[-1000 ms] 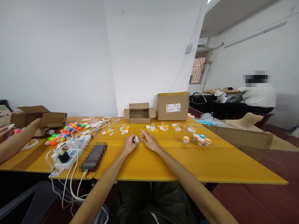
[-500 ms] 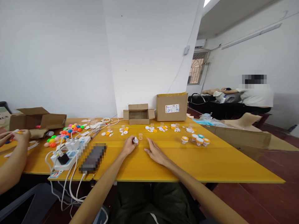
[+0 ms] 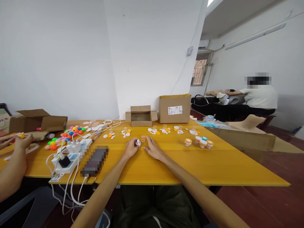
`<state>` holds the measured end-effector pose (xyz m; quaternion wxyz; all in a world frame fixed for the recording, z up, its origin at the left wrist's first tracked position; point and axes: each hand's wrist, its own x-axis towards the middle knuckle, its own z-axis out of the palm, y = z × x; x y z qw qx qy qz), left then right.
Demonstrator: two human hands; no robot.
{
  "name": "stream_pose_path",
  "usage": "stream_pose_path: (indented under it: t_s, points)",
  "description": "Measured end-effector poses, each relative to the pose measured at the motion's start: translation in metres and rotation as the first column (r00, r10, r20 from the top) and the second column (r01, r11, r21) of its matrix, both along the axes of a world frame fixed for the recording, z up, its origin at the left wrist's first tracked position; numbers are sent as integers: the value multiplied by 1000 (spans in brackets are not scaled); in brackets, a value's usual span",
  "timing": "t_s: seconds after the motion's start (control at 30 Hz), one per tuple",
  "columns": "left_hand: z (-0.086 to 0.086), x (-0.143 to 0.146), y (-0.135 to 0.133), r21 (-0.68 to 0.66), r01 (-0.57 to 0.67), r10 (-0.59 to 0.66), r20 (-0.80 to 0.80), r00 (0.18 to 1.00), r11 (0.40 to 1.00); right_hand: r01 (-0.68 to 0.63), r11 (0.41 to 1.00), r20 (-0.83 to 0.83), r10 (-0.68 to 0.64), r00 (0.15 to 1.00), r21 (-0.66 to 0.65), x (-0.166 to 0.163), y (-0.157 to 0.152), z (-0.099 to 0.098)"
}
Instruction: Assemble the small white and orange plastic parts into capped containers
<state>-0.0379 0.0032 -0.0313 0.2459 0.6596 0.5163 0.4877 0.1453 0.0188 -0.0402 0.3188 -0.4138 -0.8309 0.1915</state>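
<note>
My left hand (image 3: 131, 148) rests on the yellow table (image 3: 166, 164) and pinches a small white plastic piece (image 3: 137, 142) between thumb and fingers. Beside it stands a small clear cup (image 3: 142, 138). My right hand (image 3: 153, 148) lies flat on the table with fingers stretched toward that cup, fingertips close to it. Behind the hands runs a row of small white and orange parts (image 3: 163, 129). To the right stand several small assembled jars with orange and teal lids (image 3: 200, 141).
An open small cardboard box (image 3: 141, 116) and a taller closed box (image 3: 175, 108) stand at the back. A power strip with cables (image 3: 68, 155) and a dark phone (image 3: 94, 161) lie left. Another person's hands (image 3: 16, 141) work by coloured balls (image 3: 68, 133). Someone sits far right (image 3: 258, 98).
My right hand has moved forward and left from the bare table toward the clear cup. My left hand has stayed put with the white piece. The neighbour's hands shifted slightly.
</note>
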Motion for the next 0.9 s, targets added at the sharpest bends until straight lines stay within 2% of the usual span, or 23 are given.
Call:
stream_pose_path:
  t_s: [0.1,0.27,0.4,0.53,0.9]
  points:
    - [1,0,-1,15,9,-9,-2,1000,1000,9,1000,-24,-8,1000,25,-14,16,8]
    - [-1,1,0,-4,-3,3,-18,1000,1000,54,998,33,-55,998,31,-24,24,18]
    - [-1,0,2,-6,-7,7,-35,999,1000,112,993,45,-114,992,34,-33,31,21]
    - [-1,0,2,10,9,-8,-43,999,1000,130,991,-15,-130,991,-6,-44,36,20]
    - [-13,-3,12,-1,-46,46,-18,999,999,86,995,-8,-85,996,43,-24,26,16]
